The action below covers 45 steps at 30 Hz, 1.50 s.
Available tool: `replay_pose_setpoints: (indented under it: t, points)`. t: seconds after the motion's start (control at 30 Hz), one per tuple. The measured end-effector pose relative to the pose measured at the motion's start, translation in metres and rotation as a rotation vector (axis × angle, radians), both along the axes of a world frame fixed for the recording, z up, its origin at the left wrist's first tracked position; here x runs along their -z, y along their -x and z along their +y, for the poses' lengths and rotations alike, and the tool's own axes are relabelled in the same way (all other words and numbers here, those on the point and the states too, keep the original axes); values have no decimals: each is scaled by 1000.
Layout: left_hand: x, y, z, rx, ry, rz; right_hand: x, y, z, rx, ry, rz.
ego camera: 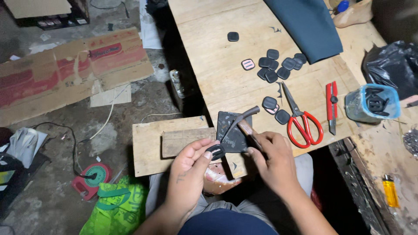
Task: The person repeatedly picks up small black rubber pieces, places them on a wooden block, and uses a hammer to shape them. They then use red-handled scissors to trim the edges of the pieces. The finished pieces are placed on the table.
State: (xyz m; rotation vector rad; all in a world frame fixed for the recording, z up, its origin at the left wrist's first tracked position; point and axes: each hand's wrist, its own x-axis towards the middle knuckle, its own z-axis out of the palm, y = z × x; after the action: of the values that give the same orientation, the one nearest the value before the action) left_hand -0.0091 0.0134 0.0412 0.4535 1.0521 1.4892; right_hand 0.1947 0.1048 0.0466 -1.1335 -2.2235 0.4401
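Left hand (189, 174) is pinching a small black buckle (216, 152) between thumb and fingertips, pressing it at the near edge of a dark plate (230, 130). Right hand (272, 163) is gripping a hammer (244, 122), fingers wrapped tight on the handle, head resting over the plate. Buckle is looking light, stiff, smooth, likely slippery; best pinched by its side edges. More buckles (278, 65) are lying mid-bench, with red scissors (302, 124) and a red cutter (332, 104) toward the right edge. Bench (217, 43) is bare worn plywood, scuffed. Room is sitting dim; flattened cardboard (69, 69) is lying on the concrete floor (65, 130).
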Motion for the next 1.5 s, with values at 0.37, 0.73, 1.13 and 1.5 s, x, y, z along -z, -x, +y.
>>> replay_pose_setpoints:
  t: [0.37,0.73,1.13,1.5]
  points:
    - [21,32,19,18,23,850,6,-73,48,446,522,456]
    - [50,68,45,-124,169,1574,-16,-207,169,787,28,138]
    - [41,55,46,-132,162,1722,25,-22,107,198,-163,-71]
    - [42,56,50,-115,179,1729,32,41,172,136,-223,-176]
